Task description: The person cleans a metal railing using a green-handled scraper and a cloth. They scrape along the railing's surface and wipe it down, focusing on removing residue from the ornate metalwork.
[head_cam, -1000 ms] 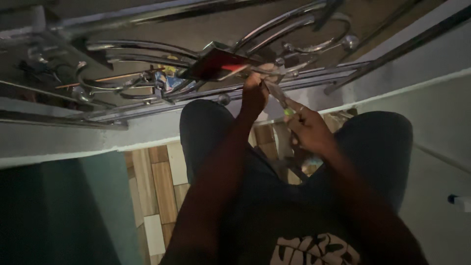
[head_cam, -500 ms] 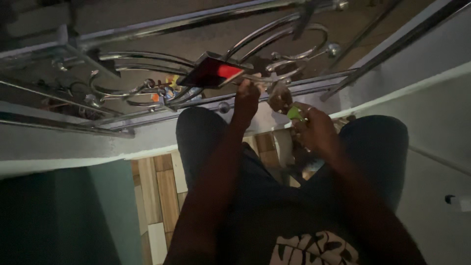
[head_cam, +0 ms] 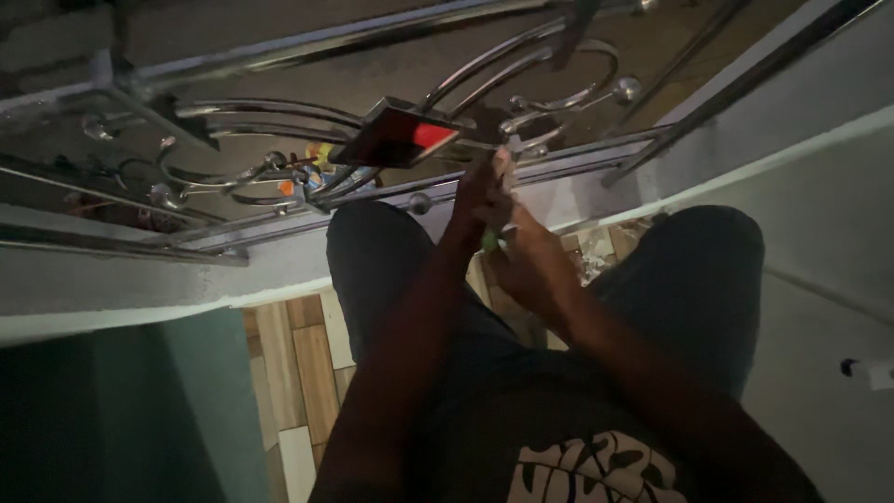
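My left hand (head_cam: 480, 200) is raised to the lower rail of a shiny metal railing (head_cam: 307, 42), its fingers closed on a thin pale item (head_cam: 503, 163) that pokes out at the top. Pressed right under it, my right hand (head_cam: 529, 268) grips a small green object (head_cam: 491, 243) between the two hands. The dim light hides what either thing is. A flat dark rectangular device with a red patch (head_cam: 399, 137) rests on the railing's scrollwork just left of my left hand. Both hands sit between my knees.
My knees in dark trousers (head_cam: 708, 270) fill the middle. Curled railing scrolls (head_cam: 559, 70) with small colourful bits (head_cam: 312, 168) lie ahead. A pale ledge (head_cam: 140, 298) runs under the railing, with wood-pattern floor tiles (head_cam: 298, 363) below and a light wall (head_cam: 829, 233) to the right.
My two hands have come together: the right hand moved left and up against the left. The view shifted, so the railing and red-patched device now sit lower and nearer the centre.
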### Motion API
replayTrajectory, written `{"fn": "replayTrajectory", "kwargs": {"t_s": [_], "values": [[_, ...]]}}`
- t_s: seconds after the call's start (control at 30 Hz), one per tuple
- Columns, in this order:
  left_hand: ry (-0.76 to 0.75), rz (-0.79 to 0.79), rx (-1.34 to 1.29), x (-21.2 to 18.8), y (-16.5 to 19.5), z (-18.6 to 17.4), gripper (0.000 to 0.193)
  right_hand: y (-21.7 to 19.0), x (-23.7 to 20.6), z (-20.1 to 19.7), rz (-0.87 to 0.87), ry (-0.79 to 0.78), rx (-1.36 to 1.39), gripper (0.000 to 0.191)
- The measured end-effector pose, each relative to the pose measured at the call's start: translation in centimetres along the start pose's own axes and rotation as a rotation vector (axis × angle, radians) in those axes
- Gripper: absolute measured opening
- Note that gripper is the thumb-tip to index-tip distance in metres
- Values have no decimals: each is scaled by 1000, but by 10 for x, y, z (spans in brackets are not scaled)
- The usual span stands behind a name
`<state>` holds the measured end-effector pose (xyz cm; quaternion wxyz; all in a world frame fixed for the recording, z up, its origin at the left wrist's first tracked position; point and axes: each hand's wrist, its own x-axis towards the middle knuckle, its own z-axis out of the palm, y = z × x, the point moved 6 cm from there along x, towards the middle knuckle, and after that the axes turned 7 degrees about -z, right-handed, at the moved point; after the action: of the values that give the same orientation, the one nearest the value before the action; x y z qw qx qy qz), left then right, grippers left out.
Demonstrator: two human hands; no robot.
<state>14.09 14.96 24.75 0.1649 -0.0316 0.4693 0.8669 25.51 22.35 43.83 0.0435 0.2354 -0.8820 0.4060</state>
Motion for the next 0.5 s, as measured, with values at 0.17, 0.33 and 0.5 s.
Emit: {"fn": "replayTrajectory", "kwargs": {"t_s": [0.17,0.33,0.5], "values": [[-54,79,-21,11,6,-17,28,-5,21,19,258,-214,-55,49],[-226,-62,-507,15,-4,-11,27,27,26,31,495,-231,-95,28],[28,-66,-372,19,2,-27,39,45,33,41,477,-206,-69,27]]}}
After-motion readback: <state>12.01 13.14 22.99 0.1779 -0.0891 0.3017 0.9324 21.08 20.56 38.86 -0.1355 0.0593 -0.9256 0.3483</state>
